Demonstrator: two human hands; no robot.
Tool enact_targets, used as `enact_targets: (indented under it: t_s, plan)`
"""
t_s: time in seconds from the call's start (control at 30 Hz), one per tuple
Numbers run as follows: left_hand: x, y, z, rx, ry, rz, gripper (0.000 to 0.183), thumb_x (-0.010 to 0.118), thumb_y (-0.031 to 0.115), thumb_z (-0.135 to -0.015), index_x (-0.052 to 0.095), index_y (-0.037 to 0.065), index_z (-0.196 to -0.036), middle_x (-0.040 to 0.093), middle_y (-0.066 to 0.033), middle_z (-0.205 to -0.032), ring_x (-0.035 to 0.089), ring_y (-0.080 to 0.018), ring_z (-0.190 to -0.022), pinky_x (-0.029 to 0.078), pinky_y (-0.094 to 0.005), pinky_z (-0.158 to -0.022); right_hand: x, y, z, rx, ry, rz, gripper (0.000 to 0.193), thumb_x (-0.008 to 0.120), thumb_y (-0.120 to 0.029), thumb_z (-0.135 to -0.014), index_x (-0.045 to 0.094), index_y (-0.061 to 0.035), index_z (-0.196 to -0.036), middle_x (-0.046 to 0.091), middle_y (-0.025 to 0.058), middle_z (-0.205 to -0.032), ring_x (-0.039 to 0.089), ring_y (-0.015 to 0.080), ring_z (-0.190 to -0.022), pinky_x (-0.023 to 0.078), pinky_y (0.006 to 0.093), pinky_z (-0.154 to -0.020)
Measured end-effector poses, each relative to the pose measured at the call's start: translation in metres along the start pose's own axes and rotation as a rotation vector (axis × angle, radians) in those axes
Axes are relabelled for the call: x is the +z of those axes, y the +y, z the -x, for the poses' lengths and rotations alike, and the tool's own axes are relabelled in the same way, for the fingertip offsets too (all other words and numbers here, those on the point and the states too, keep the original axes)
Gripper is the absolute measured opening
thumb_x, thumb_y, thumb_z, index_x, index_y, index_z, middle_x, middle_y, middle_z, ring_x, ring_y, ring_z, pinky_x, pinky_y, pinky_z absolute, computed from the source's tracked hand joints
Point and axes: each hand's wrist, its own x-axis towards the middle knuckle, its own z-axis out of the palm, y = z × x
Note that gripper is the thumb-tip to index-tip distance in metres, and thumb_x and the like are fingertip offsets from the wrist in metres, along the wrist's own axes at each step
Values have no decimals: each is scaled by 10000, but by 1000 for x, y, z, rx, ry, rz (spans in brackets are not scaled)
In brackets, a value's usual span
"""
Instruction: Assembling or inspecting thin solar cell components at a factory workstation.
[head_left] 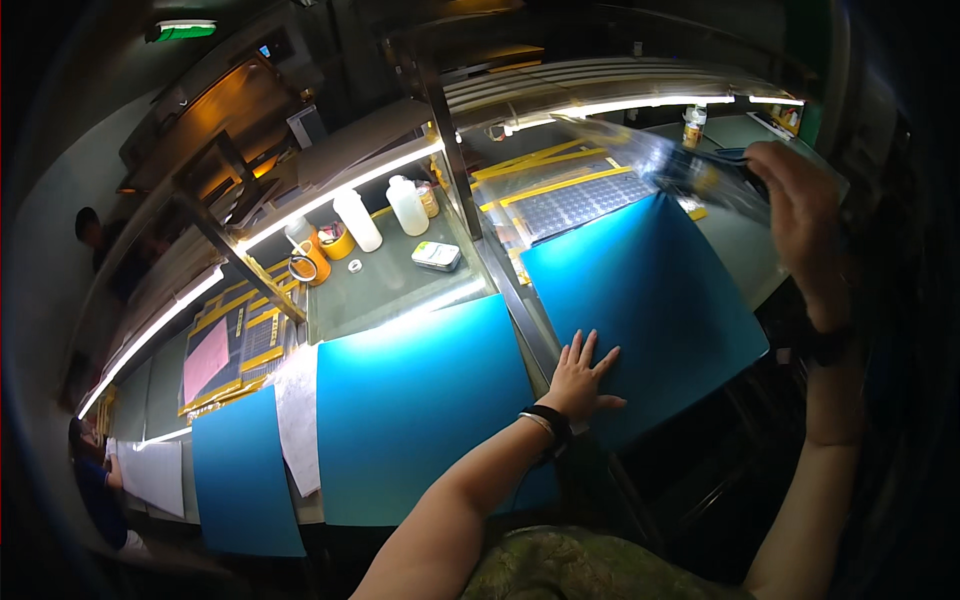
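Note:
My left hand [577,382] lies flat with spread fingers on the lower left part of a blue sheet [660,310], whose shiny surface has a darker band across its middle. My right hand [800,205] is raised beyond the sheet's far right side, fingers closed on a clear plastic film [690,170]. The film is smeared by motion and stretches leftward from the hand, above the sheet's far corner. Where its far end stops cannot be made out. To the left of my left hand lies another large blue sheet [420,410] on the bench.
Bench-top lamps [340,195] run along a metal frame with an upright post [455,150]. Behind the sheets stand white bottles [357,220], an orange tape roll [309,262] and a small box [436,256]. Farther left are a narrower blue sheet [245,470] and another person [100,480].

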Motion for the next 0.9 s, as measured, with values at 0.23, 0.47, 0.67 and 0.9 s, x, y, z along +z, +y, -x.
enact_targets:
  t_s: [0.23, 0.47, 0.67, 0.9]
  plan:
    - [5, 33, -21, -64, -65, 24, 996, 593, 736, -710, 280, 214, -1497, 129, -243, -1549, 85, -471, -1421, 154, -559, -1128, -52, -15, 47, -169, -63, 253, 161, 500, 82, -856, 634, 25, -926, 656, 154, -875, 654, 322, -852, 506, 415, -852]
    - [2, 21, -17, -168, -78, 161, 793, 588, 540, -842, 308, 161, -1479, 192, -217, -1543, 154, -398, -1424, 195, -519, -1127, -43, -42, 66, -54, -212, 165, 159, 610, 22, -754, 662, -77, -867, 563, 102, -857, 564, 283, -839, 434, 378, -668]
    - [7, -62, 77, -446, 237, 1757, 389, 469, 299, -967, 508, 34, -1249, 552, -194, -1211, 522, -296, -1137, 396, -428, -1033, -68, -40, 183, 395, -340, -153, 126, 584, 5, -807, 682, -34, -876, 634, 105, -712, 631, 251, -655, 481, 323, -606]
    - [-93, -95, 155, -759, -78, 1976, 531, 520, 481, -934, 573, 29, -1208, 665, -108, -1068, 653, -213, -924, 523, -333, -844, -68, -91, 258, 1006, -455, -410, 139, 649, -65, -852, 679, 11, -965, 704, 113, -859, 681, 172, -777, 509, 251, -719]
